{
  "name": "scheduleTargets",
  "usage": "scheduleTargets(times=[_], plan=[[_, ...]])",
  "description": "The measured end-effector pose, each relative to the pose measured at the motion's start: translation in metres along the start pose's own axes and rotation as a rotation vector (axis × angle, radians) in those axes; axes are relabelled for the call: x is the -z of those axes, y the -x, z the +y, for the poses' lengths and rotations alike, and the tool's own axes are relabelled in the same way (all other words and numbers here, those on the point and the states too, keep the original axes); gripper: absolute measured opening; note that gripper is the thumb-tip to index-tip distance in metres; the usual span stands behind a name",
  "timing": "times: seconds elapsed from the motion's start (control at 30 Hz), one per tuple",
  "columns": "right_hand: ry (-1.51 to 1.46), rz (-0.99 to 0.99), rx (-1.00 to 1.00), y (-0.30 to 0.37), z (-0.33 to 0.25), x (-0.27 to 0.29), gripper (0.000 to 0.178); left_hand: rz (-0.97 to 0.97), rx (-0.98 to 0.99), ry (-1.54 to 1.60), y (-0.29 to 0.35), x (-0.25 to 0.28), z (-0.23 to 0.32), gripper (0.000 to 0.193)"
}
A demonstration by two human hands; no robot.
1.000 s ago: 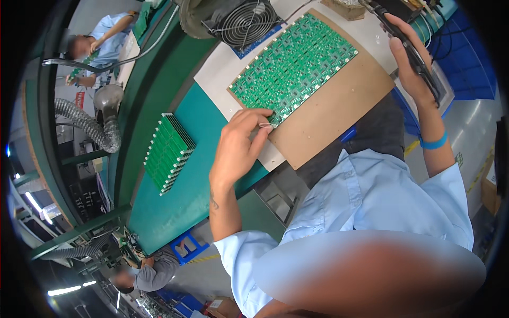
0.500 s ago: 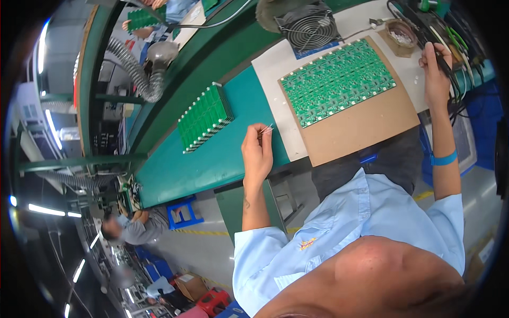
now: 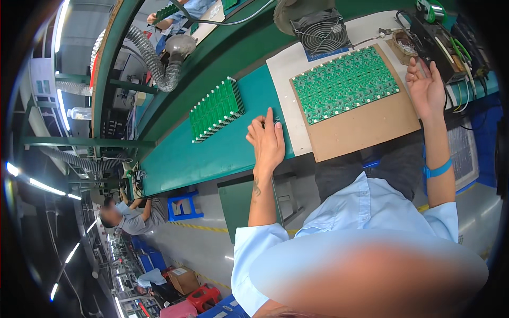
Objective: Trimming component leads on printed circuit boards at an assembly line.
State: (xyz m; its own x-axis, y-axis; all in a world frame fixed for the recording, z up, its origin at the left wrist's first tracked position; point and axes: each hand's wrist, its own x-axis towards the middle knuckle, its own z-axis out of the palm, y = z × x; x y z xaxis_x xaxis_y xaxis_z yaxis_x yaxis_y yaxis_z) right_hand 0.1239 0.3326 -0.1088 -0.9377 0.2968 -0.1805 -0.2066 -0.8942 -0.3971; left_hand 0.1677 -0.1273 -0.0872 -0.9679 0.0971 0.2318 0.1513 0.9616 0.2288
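My left hand (image 3: 268, 142) is over the green mat, left of the white sheet. Its index finger points up while the other fingers curl around thin, wire-like pieces (image 3: 277, 121), partly hidden and too small to name. My right hand (image 3: 426, 95), at the right edge of the cardboard, has its fingers apart and nothing visible in it. Between the hands, a green circuit board panel (image 3: 347, 84) lies on a brown cardboard sheet (image 3: 366, 130). Left of my left hand stands a stack of green circuit boards (image 3: 217, 110) with white parts along its edges.
A black fan (image 3: 323, 37) stands behind the panel. Near my right hand are a small container of bits (image 3: 404, 43), a black box (image 3: 437, 50) with cables and a green wire spool (image 3: 432, 10). A co-worker (image 3: 130, 216) is far left; a flexible duct (image 3: 159, 69) hangs above the bench.
My left index finger has straightened away from the thumb. My right hand has turned and spread its fingers, moving down from the black box. The whole view has shifted slightly.
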Motion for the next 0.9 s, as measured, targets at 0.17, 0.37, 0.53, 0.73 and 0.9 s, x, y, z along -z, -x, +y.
scheduleTargets(times=[0.17, 0.37, 0.53, 0.73, 0.9], plan=[[-0.011, 0.038, -0.107, 0.019, 0.003, -0.019, 0.039, 0.115, -0.062, -0.03, 0.003, -0.006, 0.001, 0.057], [0.273, -0.206, -0.148, 0.076, 0.015, -0.03, 0.031, 0.237, -0.093, 0.013, 0.006, -0.001, 0.001, 0.056], [0.918, -0.268, 0.208, 0.079, 0.012, -0.024, 0.022, 0.41, -0.179, 0.357, -0.007, 0.013, 0.0, 0.052], [1.36, -0.213, 0.442, 0.072, 0.013, 0.003, 0.02, 0.355, 0.0, 1.09, -0.062, 0.042, -0.006, 0.049], [1.329, -0.196, 0.512, 0.071, 0.018, 0.009, 0.022, 0.148, 0.34, 1.158, -0.132, 0.077, -0.016, 0.062]])
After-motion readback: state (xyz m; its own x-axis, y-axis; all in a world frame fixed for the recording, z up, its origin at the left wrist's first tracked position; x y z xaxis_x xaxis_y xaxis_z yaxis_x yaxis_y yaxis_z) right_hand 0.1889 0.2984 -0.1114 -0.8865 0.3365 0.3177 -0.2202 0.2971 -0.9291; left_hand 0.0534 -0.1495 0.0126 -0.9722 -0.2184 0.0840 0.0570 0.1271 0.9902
